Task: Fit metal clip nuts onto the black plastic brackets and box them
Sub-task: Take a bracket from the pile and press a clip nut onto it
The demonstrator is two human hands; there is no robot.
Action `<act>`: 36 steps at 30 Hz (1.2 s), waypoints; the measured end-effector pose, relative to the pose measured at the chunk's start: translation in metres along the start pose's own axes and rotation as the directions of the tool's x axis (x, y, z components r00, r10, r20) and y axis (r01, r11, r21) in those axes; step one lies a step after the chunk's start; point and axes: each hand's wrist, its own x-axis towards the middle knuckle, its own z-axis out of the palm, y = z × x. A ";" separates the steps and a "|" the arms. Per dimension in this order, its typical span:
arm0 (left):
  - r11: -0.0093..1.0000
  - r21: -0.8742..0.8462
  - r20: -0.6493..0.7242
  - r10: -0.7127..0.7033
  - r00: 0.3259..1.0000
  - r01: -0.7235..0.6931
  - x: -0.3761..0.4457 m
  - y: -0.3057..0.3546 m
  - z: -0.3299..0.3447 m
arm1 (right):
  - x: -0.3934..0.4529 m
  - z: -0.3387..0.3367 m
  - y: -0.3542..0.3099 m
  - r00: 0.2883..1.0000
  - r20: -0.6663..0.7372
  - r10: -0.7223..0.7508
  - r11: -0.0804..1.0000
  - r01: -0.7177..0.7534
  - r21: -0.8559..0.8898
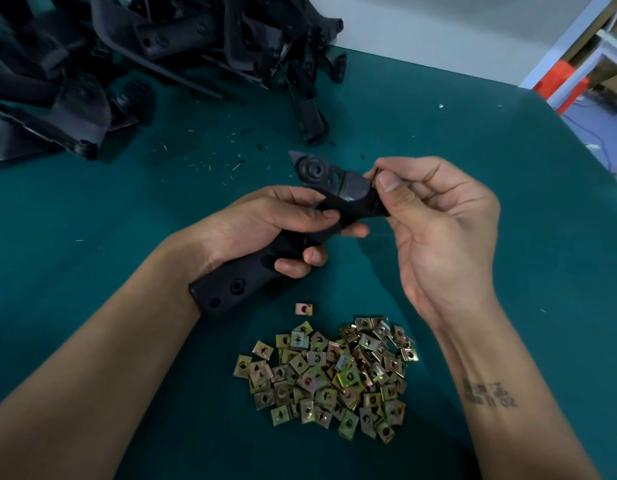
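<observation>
My left hand (pixel 265 226) grips a long black plastic bracket (pixel 335 188) around its middle, holding it slanted above the green table. My right hand (pixel 435 216) pinches a small metal clip nut (pixel 373 174) between thumb and fingers, right against the bracket's upper right edge; the nut is mostly hidden by my thumb. A heap of several brass-coloured clip nuts (pixel 331 372) lies on the table near me, below both hands. One loose clip nut (pixel 304 309) sits apart just above the heap.
A big pile of black plastic brackets (pixel 134 64) fills the far left of the green table (pixel 92 209). Small shavings and specks lie scattered in front of it. The table's right edge runs diagonally at the far right, with shelving and an orange object (pixel 560 81) beyond.
</observation>
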 end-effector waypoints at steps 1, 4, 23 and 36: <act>1.000 -0.001 -0.001 0.002 1.000 -0.002 0.000 0.000 0.000 | 0.000 0.000 0.001 1.000 0.010 -0.011 1.000 0.011 -0.008; 1.000 -0.009 -0.009 0.012 1.000 -0.012 0.000 0.001 0.000 | 0.002 -0.003 0.000 0.997 0.057 -0.055 0.997 0.058 -0.049; 0.994 -0.103 -0.023 0.032 0.999 -0.034 -0.006 0.008 0.006 | -0.007 0.006 0.001 0.970 0.159 -0.184 0.970 0.205 -0.128; 0.998 -0.063 0.049 0.023 0.999 -0.020 -0.009 0.007 0.005 | -0.007 0.003 -0.004 0.973 0.198 -0.120 0.986 0.140 -0.093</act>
